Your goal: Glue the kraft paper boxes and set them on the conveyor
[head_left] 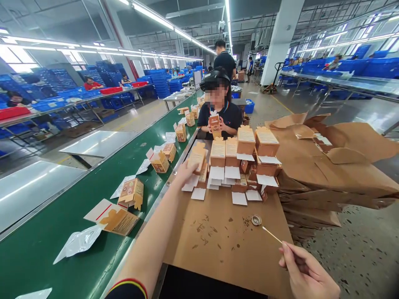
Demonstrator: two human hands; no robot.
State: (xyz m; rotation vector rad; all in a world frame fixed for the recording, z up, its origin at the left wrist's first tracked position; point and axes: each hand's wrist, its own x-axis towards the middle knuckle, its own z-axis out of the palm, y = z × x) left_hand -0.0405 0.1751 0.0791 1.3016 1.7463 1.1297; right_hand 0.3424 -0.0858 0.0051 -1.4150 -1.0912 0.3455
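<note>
My left hand [185, 173] reaches forward and is closed around a small brown carton [197, 157] at the left end of the stacked cartons [218, 153]. Several of those cartons have white flaps hanging toward me. At the lower right, my right hand [307, 265] pinches a cotton swab [273, 235] by its near end. The white tip points at a small round metal dish [256, 220] on the brown cardboard tabletop [218, 245], a little apart from it. Dark specks and stains lie beside the dish.
To the left runs a green conveyor belt [93, 182] carrying open cartons [131, 193] and silvery-white pouches [79, 243]. Across the table a person [220, 108] in a headset holds a carton. Large brown paper sheets [336, 162] are piled on the right. Metal tables [99, 143] stand beyond the belt.
</note>
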